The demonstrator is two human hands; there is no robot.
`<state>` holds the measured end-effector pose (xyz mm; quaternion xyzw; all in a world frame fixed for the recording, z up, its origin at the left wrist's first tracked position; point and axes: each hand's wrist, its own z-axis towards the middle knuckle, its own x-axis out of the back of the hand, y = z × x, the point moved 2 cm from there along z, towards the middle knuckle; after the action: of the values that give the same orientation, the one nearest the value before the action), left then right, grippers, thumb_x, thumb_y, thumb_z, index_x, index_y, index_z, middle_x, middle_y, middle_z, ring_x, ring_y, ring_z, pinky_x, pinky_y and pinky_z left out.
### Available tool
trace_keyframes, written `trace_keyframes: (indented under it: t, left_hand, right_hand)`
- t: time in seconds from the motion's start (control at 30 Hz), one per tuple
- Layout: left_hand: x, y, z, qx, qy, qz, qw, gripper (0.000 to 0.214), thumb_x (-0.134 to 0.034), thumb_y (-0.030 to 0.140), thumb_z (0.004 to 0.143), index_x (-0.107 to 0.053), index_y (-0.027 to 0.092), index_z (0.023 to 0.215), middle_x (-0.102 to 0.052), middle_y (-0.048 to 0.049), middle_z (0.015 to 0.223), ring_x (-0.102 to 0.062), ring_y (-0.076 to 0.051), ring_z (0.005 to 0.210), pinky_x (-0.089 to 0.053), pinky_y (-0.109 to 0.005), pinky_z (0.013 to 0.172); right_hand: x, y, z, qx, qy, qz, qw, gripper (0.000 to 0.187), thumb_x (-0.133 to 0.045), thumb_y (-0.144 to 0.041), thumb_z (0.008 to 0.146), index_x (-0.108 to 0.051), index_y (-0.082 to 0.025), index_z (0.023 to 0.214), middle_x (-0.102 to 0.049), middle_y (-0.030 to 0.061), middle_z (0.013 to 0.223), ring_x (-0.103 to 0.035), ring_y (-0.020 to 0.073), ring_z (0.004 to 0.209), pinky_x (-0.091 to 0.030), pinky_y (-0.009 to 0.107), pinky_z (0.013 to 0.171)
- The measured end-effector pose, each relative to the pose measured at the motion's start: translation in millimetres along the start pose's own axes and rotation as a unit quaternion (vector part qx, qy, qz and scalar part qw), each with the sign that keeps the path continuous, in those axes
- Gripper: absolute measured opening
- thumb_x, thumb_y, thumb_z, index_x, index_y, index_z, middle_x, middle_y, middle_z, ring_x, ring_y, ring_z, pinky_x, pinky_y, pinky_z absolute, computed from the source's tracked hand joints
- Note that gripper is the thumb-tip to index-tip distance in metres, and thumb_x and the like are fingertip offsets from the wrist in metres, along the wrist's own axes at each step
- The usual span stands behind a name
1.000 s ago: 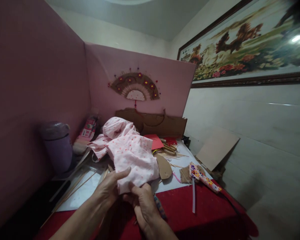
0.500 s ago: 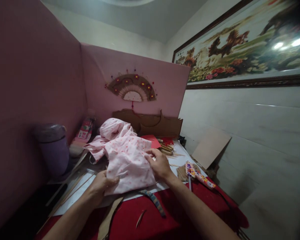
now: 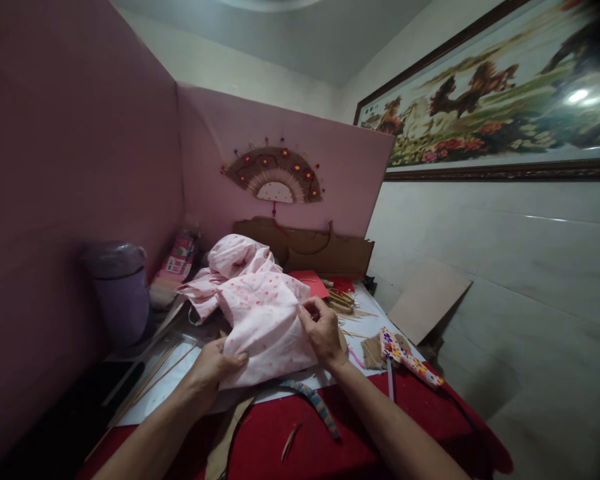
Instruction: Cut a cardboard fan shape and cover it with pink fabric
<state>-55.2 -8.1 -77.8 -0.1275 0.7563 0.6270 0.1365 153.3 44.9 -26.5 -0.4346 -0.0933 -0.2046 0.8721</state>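
Note:
Pink-white dotted fabric (image 3: pixel 267 327) is stretched between my two hands above the table, its bunched part lying behind. My left hand (image 3: pixel 213 367) pinches the lower left edge, thumb on top. At the right edge my right hand (image 3: pixel 323 330) grips the cloth between thumb and fingers. Below the fabric lie a striped curved strip (image 3: pixel 313 403) and a tan strip (image 3: pixel 229 437). What lies under the cloth is mostly hidden.
A purple tumbler (image 3: pixel 123 293) stands at the left. Gold-handled scissors (image 3: pixel 343 301) and red paper (image 3: pixel 310 283) lie behind my right hand. A flower-patterned glue gun (image 3: pixel 410 360) rests at the right. A decorated fan (image 3: pixel 275 177) hangs on the pink panel (image 3: pixel 350 160).
The view has turned slightly left, shifting the scene rightward. Both hands keep hold of the fabric, whose lower part has changed its folds a little.

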Motion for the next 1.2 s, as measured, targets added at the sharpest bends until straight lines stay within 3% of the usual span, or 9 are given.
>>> trace_keyframes:
  t: [0.17,0.43,0.57,0.63,0.7,0.77,0.93,1.1,1.2]
  left_hand:
    - [-0.4,0.3,-2.5,0.000,-0.005,0.000,1.000,0.034,-0.082,0.017,0.047,-0.067,0.007,0.075,-0.068,-0.0082,0.062,-0.063,-0.020,0.054,-0.050,-0.030,0.056]
    - [-7.3,5.3,-11.3,0.002,0.004,0.009,1.000,0.038,-0.081,0.013,0.046,-0.068,0.007,0.081,-0.070,-0.0089,0.068,-0.063,-0.019,0.057,-0.048,-0.026,0.053]
    - [-12.8,8.8,-15.5,0.010,-0.003,-0.007,1.000,0.041,-0.081,0.020,0.051,-0.067,0.007,0.087,-0.071,-0.0108,0.072,-0.064,-0.020,0.059,-0.050,-0.027,0.055]
    - [-16.1,9.6,-16.9,0.015,-0.007,-0.035,0.999,0.039,-0.078,0.029,0.059,-0.066,0.006,0.088,-0.071,-0.0130,0.073,-0.065,-0.021,0.061,-0.050,-0.028,0.057]
    - [-19.6,10.3,-17.9,0.013,-0.014,-0.070,0.997,0.040,-0.073,0.036,0.066,-0.066,0.006,0.091,-0.071,-0.0145,0.075,-0.066,-0.023,0.064,-0.051,-0.030,0.059]
    - [-22.3,11.3,-18.9,0.005,-0.013,-0.094,0.996,0.041,-0.070,0.035,0.070,-0.064,0.006,0.098,-0.071,-0.0145,0.080,-0.067,-0.024,0.068,-0.052,-0.031,0.063]
    - [-23.7,13.5,-20.7,0.011,0.027,-0.101,0.994,0.037,-0.064,0.035,0.077,-0.062,0.009,0.102,-0.072,-0.0129,0.084,-0.068,-0.022,0.072,-0.053,-0.031,0.067]
    - [-18.3,11.1,-16.6,0.022,0.049,-0.055,0.997,0.025,-0.074,0.025,0.066,-0.066,0.007,0.081,-0.071,-0.0120,0.069,-0.065,-0.020,0.057,-0.052,-0.028,0.053]
    - [-14.4,8.8,-13.5,0.016,0.070,-0.035,0.997,0.016,-0.073,0.017,0.065,-0.065,0.006,0.075,-0.069,-0.0111,0.062,-0.063,-0.018,0.052,-0.050,-0.026,0.049]
  right_hand:
    - [-7.7,-14.8,14.8,0.024,-0.063,-0.027,0.997,0.027,-0.055,-0.043,0.079,-0.059,-0.018,0.073,-0.059,0.0005,0.068,-0.051,0.0143,0.063,-0.038,0.024,0.060]
    - [-10.0,1.0,31.2,-0.026,-0.011,-0.070,0.997,0.020,-0.053,-0.036,0.079,-0.062,-0.018,0.081,-0.065,0.0037,0.075,-0.057,0.0167,0.068,-0.041,0.026,0.064]
    - [5.4,-17.5,16.1,0.003,0.032,-0.044,0.998,0.023,-0.048,-0.034,0.085,-0.061,-0.017,0.093,-0.065,0.0085,0.091,-0.058,0.0193,0.083,-0.044,0.031,0.074]
    - [4.5,-34.7,5.5,0.020,-0.055,0.050,0.997,0.026,-0.047,-0.035,0.087,-0.060,-0.017,0.101,-0.064,0.0082,0.094,-0.059,0.0181,0.084,-0.045,0.031,0.076]
    - [-5.0,-48.1,-1.8,-0.023,-0.232,0.165,0.958,0.033,-0.046,-0.038,0.087,-0.056,-0.018,0.110,-0.065,0.0065,0.090,-0.062,0.0173,0.078,-0.048,0.031,0.071]
    - [-13.3,-54.8,-1.3,-0.060,-0.318,0.217,0.921,0.037,-0.050,-0.040,0.084,-0.056,-0.018,0.114,-0.065,0.0064,0.093,-0.063,0.0187,0.081,-0.049,0.033,0.072]
    - [-7.3,-46.5,16.8,0.026,-0.062,0.118,0.991,0.032,-0.054,-0.030,0.082,-0.060,-0.021,0.112,-0.058,0.0082,0.117,-0.052,0.0206,0.109,-0.037,0.037,0.098]
    - [8.1,-23.1,19.0,-0.013,-0.170,0.078,0.982,0.030,-0.045,-0.035,0.087,-0.064,-0.017,0.101,-0.067,0.0080,0.096,-0.062,0.0196,0.087,-0.047,0.033,0.077]
    - [40.1,-9.6,33.7,0.004,-0.012,-0.121,0.993,0.026,-0.045,-0.028,0.085,-0.065,-0.018,0.100,-0.067,0.0089,0.101,-0.061,0.0204,0.092,-0.044,0.031,0.079]
